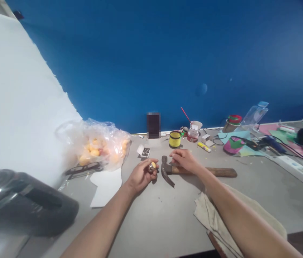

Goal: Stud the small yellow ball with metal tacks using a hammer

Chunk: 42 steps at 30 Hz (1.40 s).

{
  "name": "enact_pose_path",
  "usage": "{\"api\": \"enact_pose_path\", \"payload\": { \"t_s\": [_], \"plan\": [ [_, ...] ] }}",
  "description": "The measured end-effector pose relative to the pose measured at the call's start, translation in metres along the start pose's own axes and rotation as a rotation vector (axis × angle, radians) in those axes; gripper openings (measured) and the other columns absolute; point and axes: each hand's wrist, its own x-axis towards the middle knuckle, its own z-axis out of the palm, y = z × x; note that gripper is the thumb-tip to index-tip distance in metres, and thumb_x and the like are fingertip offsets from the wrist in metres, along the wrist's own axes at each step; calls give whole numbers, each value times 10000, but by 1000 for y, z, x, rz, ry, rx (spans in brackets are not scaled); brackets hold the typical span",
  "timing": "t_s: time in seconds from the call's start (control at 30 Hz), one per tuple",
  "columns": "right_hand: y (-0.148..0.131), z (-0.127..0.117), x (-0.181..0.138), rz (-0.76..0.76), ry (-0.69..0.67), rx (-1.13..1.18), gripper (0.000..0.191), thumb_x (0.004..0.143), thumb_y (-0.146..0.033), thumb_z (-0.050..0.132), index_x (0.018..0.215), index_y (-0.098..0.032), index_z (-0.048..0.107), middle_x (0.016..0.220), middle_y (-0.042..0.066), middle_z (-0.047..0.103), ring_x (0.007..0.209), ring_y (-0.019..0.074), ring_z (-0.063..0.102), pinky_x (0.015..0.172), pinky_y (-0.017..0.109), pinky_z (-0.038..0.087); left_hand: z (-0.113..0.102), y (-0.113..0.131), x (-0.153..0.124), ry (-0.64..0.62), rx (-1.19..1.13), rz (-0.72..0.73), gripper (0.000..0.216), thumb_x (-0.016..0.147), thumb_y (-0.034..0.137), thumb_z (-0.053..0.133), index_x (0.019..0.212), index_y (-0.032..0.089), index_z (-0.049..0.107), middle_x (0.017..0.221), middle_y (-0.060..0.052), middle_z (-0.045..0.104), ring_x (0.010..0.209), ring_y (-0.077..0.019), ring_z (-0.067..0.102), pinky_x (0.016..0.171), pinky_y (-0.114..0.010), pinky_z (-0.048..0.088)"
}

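No text, label or number can be read anywhere.

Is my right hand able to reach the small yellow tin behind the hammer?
Probably yes: the right hand rests on the wooden-handled claw hammer, with grey table alone between it and the yellow tin.

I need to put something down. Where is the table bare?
The table is bare in front of the hammer, between the white paper and the cloth, and right of the hammer's handle. The back, around the yellow tub, is crowded.
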Motion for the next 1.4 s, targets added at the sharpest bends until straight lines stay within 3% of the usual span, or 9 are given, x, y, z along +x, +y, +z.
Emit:
{"api": "enact_pose_path", "payload": {
  "t_s": [0.1,0.2,0.33,0.43,0.53,0.7,0.93,1.4],
  "plan": [
    [-16,-4,-2,59,-49,367,243,892,-393,648,908,-157,706,764,45,708,595,115,580,578,238,464,-1,1,-1,-25,15,2,195,887,261,658,974,90,693,774,-90,647,555,-129,571,507,-243,437],
    [-41,-9,3,33,-116,445,264,828,-419,748,878,-161,718,767,57,710,610,108,585,557,217,467,0,1,-1,-39,34,-7,173,890,243,645,956,90,693,765,-85,643,558,-128,571,499,-237,434],
    [-77,0,23,-39,-128,168,154,878,-314,672,822,-173,701,791,59,740,663,129,622,579,221,470,2,1,-1,-42,52,-21,164,908,241,622,939,92,682,763,-76,633,558,-119,568,488,-223,431],
    [-89,22,42,-186,-37,-249,172,908,-259,594,806,-179,708,824,56,757,731,149,641,636,238,442,1,0,-1,-47,80,-12,177,908,262,630,947,95,674,765,-63,618,547,-114,564,473,-220,434],
    [-84,50,57,-270,48,-622,224,953,-285,537,909,-201,741,944,57,769,827,172,651,683,257,416,0,-2,0,-58,94,-8,181,904,273,628,938,100,666,762,-51,607,524,-111,558,456,-221,438],
    [-67,80,71,-301,-12,-703,237,964,-262,535,995,-198,762,1058,92,753,956,189,657,796,267,435,-1,-5,2,-90,79,3,182,893,290,641,826,121,626,767,-47,604,526,-118,576,462,-235,472],
    [-67,87,76,-207,-13,-801,259,911,-344,622,1061,-202,778,1149,139,717,1056,252,658,821,307,471,-1,-7,3,-94,105,20,261,889,356,663,808,109,644,733,-40,591,510,-126,562,432,-257,489],
    [-58,94,81,-156,67,-731,214,871,-250,598,982,-220,779,1101,132,749,988,259,696,783,329,487,-2,-6,5,-87,84,4,242,901,313,660,786,101,654,694,-35,578,516,-128,583,441,-227,470]
  ]
}}
